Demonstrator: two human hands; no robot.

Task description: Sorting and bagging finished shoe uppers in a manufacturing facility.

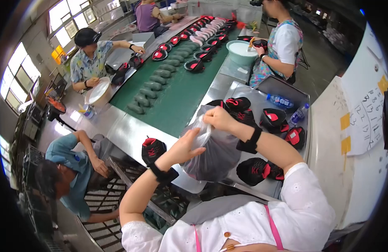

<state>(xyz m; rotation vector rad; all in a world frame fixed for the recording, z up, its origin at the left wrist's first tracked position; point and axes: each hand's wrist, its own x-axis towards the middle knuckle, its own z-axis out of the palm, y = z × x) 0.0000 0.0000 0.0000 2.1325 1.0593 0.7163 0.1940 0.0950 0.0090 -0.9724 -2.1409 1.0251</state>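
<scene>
Standing on the metal table before me is a clear plastic bag [215, 157] filled with dark contents that I cannot make out. My right hand [220, 119] is closed on the gathered top of the bag. Against the bag's neck, on its left side, is my left hand [183, 148]; its thumb sticks out and its fingers lie along the plastic, partly hidden. Left of the bag sits a black shoe with red trim [153, 150]. Another black and red shoe [252, 171] lies to its right, and more shoes [238, 103] are behind it.
Two bottles [280, 101] and shoes lie in a metal tray [308, 102] at right. A green conveyor belt [160, 119] carries rows of dark shapes and shoes. A white-filled basin [241, 52] stands beside it. A seated person [72, 168] is close on my left; other people work farther off.
</scene>
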